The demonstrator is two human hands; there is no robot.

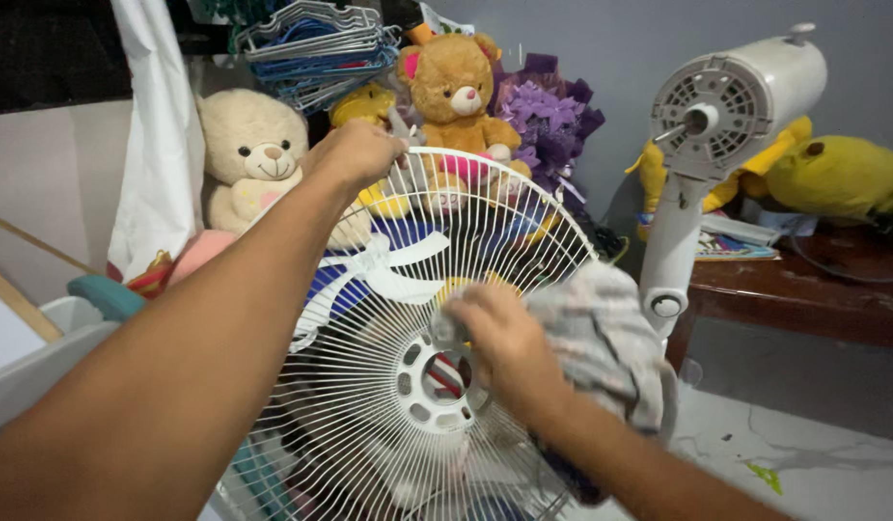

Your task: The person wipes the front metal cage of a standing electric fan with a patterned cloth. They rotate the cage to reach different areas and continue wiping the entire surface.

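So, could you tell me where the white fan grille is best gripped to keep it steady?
Probably at the outer rim of the fan grille, from above: it stands on edge, tilted, and the left hand already clasps the top there. The right hand presses a cloth near the hub.

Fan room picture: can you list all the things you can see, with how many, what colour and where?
fan grille: 1, white, centre
cloth: 1, pale patterned, right of the grille
fan motor head: 1, white, upper right
brown teddy bear: 1, top centre
cream teddy bear: 1, upper left
hangers: a bunch, blue and grey, top
purple bouquet: 1, behind the grille
yellow plush toy: 1, right
wooden table: 1, brown, right
left hand: grips the grille's top rim
right hand: holds the cloth on the grille
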